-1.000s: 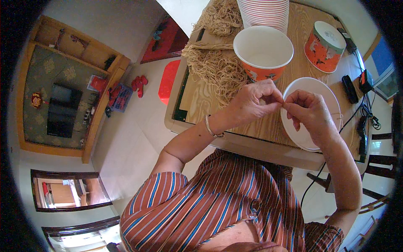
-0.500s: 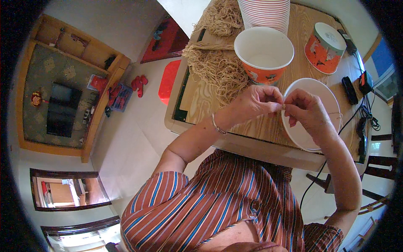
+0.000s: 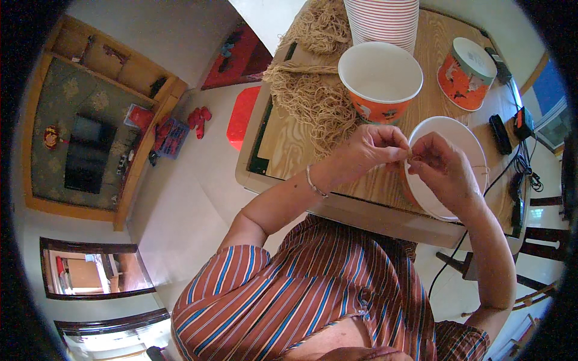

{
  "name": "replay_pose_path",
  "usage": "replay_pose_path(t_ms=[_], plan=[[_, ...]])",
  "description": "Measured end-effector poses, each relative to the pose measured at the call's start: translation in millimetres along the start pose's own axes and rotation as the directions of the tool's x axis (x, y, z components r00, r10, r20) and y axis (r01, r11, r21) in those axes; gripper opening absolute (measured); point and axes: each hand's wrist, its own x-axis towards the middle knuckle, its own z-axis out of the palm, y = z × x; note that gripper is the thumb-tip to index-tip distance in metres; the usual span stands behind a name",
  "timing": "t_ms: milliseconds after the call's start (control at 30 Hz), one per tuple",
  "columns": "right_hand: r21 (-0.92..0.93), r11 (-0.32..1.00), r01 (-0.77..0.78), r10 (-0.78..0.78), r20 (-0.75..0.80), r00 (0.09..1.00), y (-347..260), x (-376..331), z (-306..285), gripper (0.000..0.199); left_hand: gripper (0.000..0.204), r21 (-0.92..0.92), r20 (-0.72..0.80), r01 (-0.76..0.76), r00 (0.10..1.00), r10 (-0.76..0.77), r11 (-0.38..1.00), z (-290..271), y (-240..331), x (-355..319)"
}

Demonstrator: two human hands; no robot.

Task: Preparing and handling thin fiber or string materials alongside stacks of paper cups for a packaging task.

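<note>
A paper tub lies tipped on its side near the table's front edge, its white mouth facing me. At its left rim the fingertips of my left hand and my right hand meet in a pinch. Something tiny and brownish sits between them, perhaps a twine end, but the fingers mostly hide it. A thin piece of twine shows at the tub's right rim. Left of my hands a loose heap of tan twine spreads over the table, beside an upright orange-patterned tub.
A tall stack of white tubs stands at the back. Another orange tub rests upside down at the far right. Along the right edge lie a black adapter and cables. A red stool is left of the table.
Both hands keep pinching at the same spot. The right hand's fingers have curled in slightly, and the whole view has shifted a little.
</note>
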Motion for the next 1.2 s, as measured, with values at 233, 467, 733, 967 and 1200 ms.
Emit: replay_pose_path(t_ms=[233,467,733,967,1200], plan=[[-0.153,0.988,0.004,-0.016,-0.075,0.997,-4.3,-0.8,4.5,0.013,0.008,0.209,-0.029,-0.071,0.996,0.078,0.975,4.3,9.8,-0.5],[-0.416,0.899,0.139,-0.202,-0.112,0.973,-3.1,-3.2,8.5,0.010,0.009,0.279,-0.036,-0.031,0.998,0.043,0.960,4.3,12.1,-0.3],[-0.440,0.885,0.151,-0.210,-0.088,0.974,-0.9,3.5,6.0,0.010,0.012,0.277,-0.012,0.015,1.000,-0.012,0.961,2.9,16.7,0.1],[-0.357,0.933,0.053,-0.086,-0.077,0.993,-8.3,10.1,2.0,0.012,0.015,0.334,0.038,-0.108,0.994,0.101,0.936,4.1,15.4,-1.3],[-0.429,0.902,0.051,-0.084,-0.059,0.995,-17.5,9.0,0.7,0.013,0.015,0.412,0.022,-0.122,0.992,0.124,0.903,3.3,10.1,-0.3]])
